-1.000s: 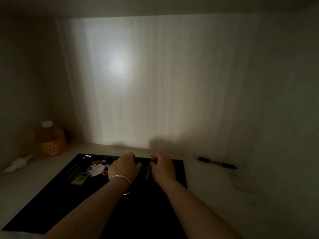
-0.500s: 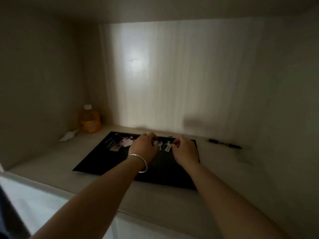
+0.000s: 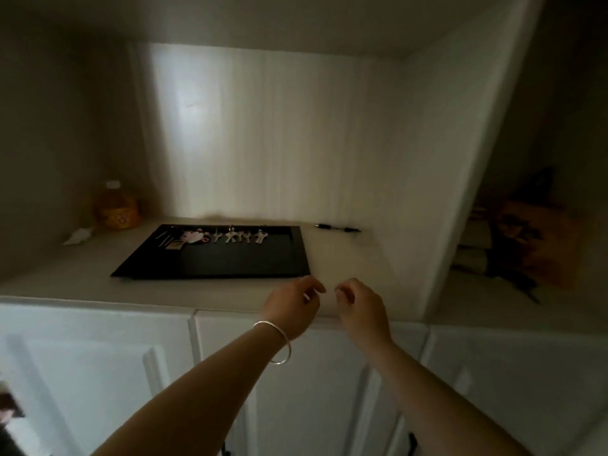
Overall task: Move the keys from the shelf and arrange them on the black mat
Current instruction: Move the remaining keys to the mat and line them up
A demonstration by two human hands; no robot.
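Black mat [image 3: 230, 258] lying on the shelf [image 3: 345, 261] toward its left-middle, keys [image 3: 237, 236] sitting in a neat row along the mat's back edge, near its middle. Pink charm [image 3: 192, 236] and a small tag resting at the mat's back left corner, just beside the keys. Both hands hovering at the shelf's front edge, off the mat's front right corner: left hand [image 3: 291, 307] with loosely curled fingers, gripping nothing, silver bangle [image 3: 278, 343] hanging on that wrist; right hand [image 3: 360, 307] likewise half-curled and holding nothing. Black pen [image 3: 337, 228] lying near the shelf's back edge, right of the mat. Orange bottle [image 3: 115, 210] standing in the back left corner, white crumpled bit [image 3: 79, 236] lying just in front of it.
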